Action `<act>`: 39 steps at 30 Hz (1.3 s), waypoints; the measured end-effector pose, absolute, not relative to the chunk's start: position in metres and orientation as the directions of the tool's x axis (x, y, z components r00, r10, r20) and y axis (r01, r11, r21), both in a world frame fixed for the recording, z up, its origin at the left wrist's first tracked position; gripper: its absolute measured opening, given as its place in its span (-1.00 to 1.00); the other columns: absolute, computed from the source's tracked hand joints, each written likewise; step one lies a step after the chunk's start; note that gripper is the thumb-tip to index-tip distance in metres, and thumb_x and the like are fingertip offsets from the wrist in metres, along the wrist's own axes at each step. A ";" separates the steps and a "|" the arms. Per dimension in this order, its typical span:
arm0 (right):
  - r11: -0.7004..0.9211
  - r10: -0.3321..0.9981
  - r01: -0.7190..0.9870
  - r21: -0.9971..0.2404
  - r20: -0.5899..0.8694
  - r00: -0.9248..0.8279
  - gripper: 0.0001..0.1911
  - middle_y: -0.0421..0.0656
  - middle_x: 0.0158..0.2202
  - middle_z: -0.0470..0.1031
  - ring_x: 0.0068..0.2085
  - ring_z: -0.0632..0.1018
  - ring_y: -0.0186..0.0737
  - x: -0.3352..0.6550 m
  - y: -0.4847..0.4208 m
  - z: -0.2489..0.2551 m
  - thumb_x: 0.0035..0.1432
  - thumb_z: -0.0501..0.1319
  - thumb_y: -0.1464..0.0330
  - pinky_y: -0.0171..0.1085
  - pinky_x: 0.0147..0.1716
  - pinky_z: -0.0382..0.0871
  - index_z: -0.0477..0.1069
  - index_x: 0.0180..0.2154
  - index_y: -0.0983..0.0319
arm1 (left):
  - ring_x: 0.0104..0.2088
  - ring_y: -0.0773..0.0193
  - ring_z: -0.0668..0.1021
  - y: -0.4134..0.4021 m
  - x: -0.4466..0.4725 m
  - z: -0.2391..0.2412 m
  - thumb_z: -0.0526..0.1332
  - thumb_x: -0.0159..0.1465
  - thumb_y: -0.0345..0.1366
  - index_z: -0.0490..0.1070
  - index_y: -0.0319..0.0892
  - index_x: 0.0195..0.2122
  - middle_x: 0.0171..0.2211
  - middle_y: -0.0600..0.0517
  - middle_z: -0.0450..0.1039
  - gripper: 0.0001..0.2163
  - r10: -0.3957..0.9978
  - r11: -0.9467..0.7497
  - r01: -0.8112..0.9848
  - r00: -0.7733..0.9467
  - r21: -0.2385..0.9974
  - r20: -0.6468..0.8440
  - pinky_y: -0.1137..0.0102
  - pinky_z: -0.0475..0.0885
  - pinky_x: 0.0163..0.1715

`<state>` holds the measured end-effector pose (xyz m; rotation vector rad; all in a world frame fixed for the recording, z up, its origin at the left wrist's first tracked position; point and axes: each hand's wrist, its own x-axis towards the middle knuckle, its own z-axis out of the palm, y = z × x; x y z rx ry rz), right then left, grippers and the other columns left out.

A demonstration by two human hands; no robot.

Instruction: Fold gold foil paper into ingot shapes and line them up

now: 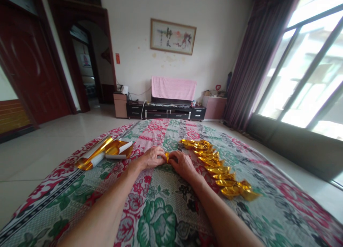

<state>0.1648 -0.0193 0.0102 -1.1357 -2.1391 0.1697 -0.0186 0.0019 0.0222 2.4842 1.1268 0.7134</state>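
Observation:
Between my two hands is a small piece of gold foil paper [167,157], mostly covered by my fingers. My left hand [154,157] pinches its left side, fingers closed. On the other side my right hand [182,163] grips it with bent fingers. To the right lies a row of folded gold paper ingots [214,163], several of them, close together and partly overlapping. Off to the left are loose gold foil sheets [119,147] with white backs, some curled at the edges.
A flower-patterned cloth [158,222] covers the round-edged surface under my hands. Beyond it stands a low black TV cabinet [171,111] with a pink cloth [174,88] over the screen. Windows and a purple curtain [249,58] are at right, a dark red door [29,61] at left.

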 end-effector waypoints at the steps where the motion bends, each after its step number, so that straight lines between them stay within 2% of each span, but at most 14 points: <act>1: 0.613 0.764 0.675 -0.410 0.525 -0.375 -0.91 -0.17 -0.40 0.47 -0.33 0.45 -0.29 0.165 -0.019 0.010 0.00 0.14 0.47 -0.35 -0.29 0.26 0.42 -0.42 0.22 | -0.27 0.36 0.45 0.002 -0.018 0.022 0.16 0.08 -0.34 0.53 -0.14 -0.40 -0.27 0.05 0.42 -0.85 0.769 -0.635 0.610 0.559 0.473 0.312 0.51 0.32 -0.18; 7: 0.686 0.709 0.604 -0.407 0.562 -0.426 -0.89 -0.16 -0.36 0.49 -0.27 0.46 -0.30 0.166 -0.017 0.008 -0.02 0.15 0.49 -0.33 -0.21 0.28 0.44 -0.46 0.23 | -0.28 0.34 0.45 0.006 -0.015 0.016 0.17 0.08 -0.30 0.53 -0.16 -0.41 -0.29 0.03 0.43 -0.85 0.777 -0.629 0.624 0.527 0.464 0.344 0.50 0.33 -0.21; 20: 0.676 0.733 0.562 -0.477 0.516 -0.444 -0.82 -0.18 -0.29 0.50 -0.23 0.47 -0.31 0.171 -0.012 0.008 -0.05 0.16 0.51 -0.34 -0.16 0.29 0.49 -0.40 0.20 | -0.32 0.33 0.43 0.011 -0.007 0.005 0.15 0.13 -0.23 0.46 -0.21 -0.53 -0.41 0.02 0.41 -0.80 0.779 -0.615 0.682 0.449 0.395 0.437 0.43 0.31 -0.26; 27: 0.637 0.760 0.616 -0.463 0.509 -0.404 -0.83 -0.19 -0.36 0.48 -0.31 0.45 -0.33 0.170 -0.015 0.010 -0.05 0.13 0.51 -0.36 -0.25 0.28 0.45 -0.37 0.23 | -0.33 0.32 0.43 0.008 -0.005 0.005 0.17 0.11 -0.27 0.44 -0.21 -0.52 -0.41 0.02 0.40 -0.85 0.784 -0.600 0.709 0.430 0.369 0.449 0.40 0.29 -0.25; 32: 0.580 0.796 0.656 -0.482 0.505 -0.332 -0.85 -0.18 -0.36 0.47 -0.32 0.46 -0.31 0.170 -0.015 0.009 -0.07 0.19 0.44 -0.35 -0.29 0.29 0.42 -0.34 0.25 | -0.32 0.31 0.43 0.010 -0.005 0.004 0.18 0.09 -0.26 0.44 -0.20 -0.51 -0.40 0.01 0.40 -0.86 0.796 -0.585 0.722 0.427 0.369 0.429 0.42 0.29 -0.26; 35: 0.564 0.801 0.662 -0.494 0.524 -0.290 -0.85 -0.14 -0.31 0.47 -0.27 0.47 -0.28 0.171 -0.014 0.008 -0.11 0.24 0.41 -0.33 -0.25 0.31 0.44 -0.37 0.25 | -0.32 0.31 0.43 0.010 -0.005 0.004 0.19 0.09 -0.24 0.44 -0.20 -0.51 -0.40 0.02 0.40 -0.85 0.801 -0.582 0.718 0.426 0.381 0.421 0.43 0.29 -0.27; 39: 0.572 0.801 0.665 -0.481 0.501 -0.327 -0.91 -0.12 -0.19 0.46 -0.18 0.48 -0.27 0.172 -0.013 0.006 -0.06 0.20 0.41 -0.31 -0.14 0.30 0.50 -0.47 0.21 | -0.32 0.32 0.42 0.009 -0.005 0.004 0.18 0.09 -0.26 0.44 -0.19 -0.51 -0.40 0.03 0.39 -0.86 0.807 -0.574 0.718 0.416 0.394 0.419 0.44 0.29 -0.26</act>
